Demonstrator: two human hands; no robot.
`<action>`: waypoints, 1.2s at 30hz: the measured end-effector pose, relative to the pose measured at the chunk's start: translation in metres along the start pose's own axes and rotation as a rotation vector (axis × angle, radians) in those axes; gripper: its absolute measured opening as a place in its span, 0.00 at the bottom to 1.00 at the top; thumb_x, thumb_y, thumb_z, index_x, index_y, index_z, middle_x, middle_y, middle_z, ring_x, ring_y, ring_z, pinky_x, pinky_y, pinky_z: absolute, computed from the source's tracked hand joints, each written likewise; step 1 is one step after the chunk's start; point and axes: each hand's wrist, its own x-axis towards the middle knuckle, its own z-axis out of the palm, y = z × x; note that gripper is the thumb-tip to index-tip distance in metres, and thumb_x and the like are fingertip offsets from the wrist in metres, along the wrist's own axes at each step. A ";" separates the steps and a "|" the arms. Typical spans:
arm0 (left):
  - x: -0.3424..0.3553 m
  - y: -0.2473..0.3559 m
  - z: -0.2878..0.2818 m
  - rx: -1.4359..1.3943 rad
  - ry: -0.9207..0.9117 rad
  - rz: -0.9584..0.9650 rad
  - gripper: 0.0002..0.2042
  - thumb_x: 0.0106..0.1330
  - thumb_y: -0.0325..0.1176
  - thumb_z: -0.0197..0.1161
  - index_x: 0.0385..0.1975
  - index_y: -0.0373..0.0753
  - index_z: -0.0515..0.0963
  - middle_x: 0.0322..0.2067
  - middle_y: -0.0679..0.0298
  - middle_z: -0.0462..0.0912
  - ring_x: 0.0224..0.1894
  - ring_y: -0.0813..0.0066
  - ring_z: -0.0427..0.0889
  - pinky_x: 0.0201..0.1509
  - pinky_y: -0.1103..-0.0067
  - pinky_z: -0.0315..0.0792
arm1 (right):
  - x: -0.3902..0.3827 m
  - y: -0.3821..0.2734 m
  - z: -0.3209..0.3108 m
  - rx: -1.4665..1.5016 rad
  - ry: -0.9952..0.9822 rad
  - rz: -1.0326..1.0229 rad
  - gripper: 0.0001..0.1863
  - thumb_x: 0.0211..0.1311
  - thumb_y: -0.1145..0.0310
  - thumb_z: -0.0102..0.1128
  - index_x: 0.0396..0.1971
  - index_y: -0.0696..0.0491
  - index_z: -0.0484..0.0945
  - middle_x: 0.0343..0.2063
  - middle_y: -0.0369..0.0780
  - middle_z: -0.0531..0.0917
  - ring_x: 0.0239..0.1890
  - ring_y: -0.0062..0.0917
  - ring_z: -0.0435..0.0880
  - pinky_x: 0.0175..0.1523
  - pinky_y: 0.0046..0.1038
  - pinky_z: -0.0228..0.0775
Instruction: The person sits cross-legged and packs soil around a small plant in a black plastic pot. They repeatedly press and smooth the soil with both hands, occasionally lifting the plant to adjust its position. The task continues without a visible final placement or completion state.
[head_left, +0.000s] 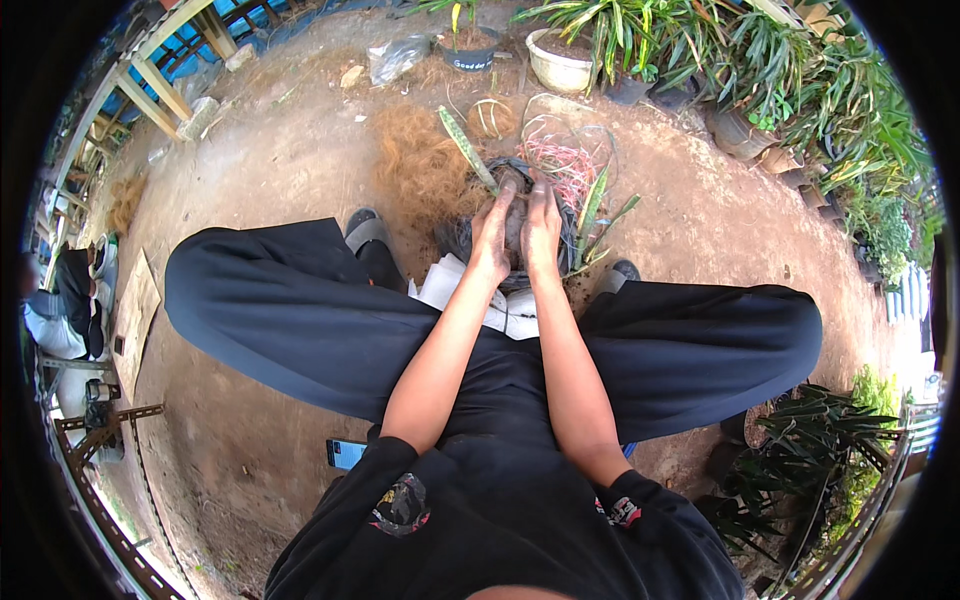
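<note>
My left hand [494, 225] and my right hand [541, 225] are pressed along either side of a dark soil lump [516, 235] above crumpled black plastic [450, 238], fingers together and soiled. A mottled upright leaf [460, 140] stands just behind my left hand, and more long green leaves [596, 200] lie right of my right hand. Loose brown fiber [410, 150] is heaped at the back left, with a small fiber ball [490, 117] behind. Tangled pink string [565, 155] lies behind my right hand. White sacking [440, 283] is under my forearms, between my legs.
Potted plants [560, 62] line the back and right side, near a clear plastic bag [395, 62]. A wooden frame [150, 85] stands at the back left, flattened cardboard [138, 320] lies left, a phone [346, 454] rests beside my hip, and metal racks [110, 415] edge the lower left.
</note>
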 end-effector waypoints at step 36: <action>0.019 -0.023 -0.019 0.738 0.207 0.857 0.14 0.56 0.36 0.66 0.37 0.34 0.81 0.49 0.54 0.72 0.51 0.63 0.71 0.54 0.72 0.66 | 0.013 0.037 -0.006 0.527 -0.160 0.612 0.20 0.63 0.53 0.54 0.36 0.57 0.78 0.26 0.37 0.81 0.23 0.22 0.78 0.28 0.26 0.71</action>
